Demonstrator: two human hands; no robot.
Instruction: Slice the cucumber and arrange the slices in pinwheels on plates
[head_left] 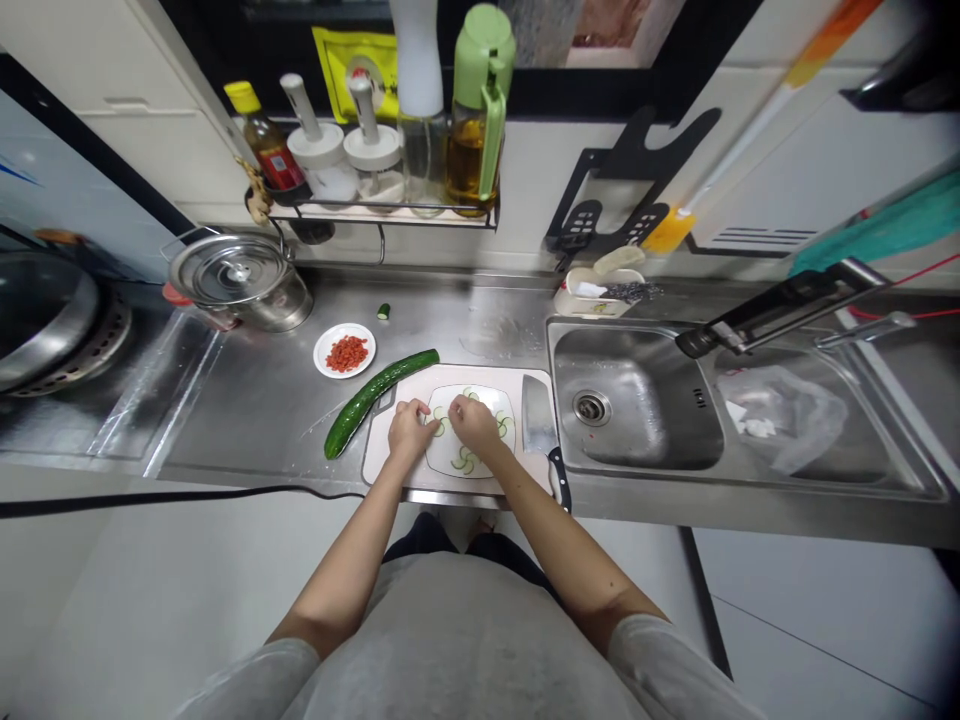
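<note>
A white square plate (450,458) rests on a pale cutting board (386,455), with thin curved cucumber slices (466,461) laid on it in small fan-like clusters. At the plate's left edge is my left hand (409,430), thumb and forefinger apart beside a cluster of slices. My right hand (475,424) is over the plate's middle, fingertips pinched together; whatever they hold is too small to make out. A long green cucumber (379,392) lies across the board's upper left corner. To the right, a kitchen knife (537,412) lies flat on the board.
A small white plate (321,352) of red goji-like bits (347,352) and a cucumber end (384,311) sit behind. A lidded steel pot (274,300) stands at left. Bottles and jars fill a wall rack (450,212). The sink (630,390) is at right.
</note>
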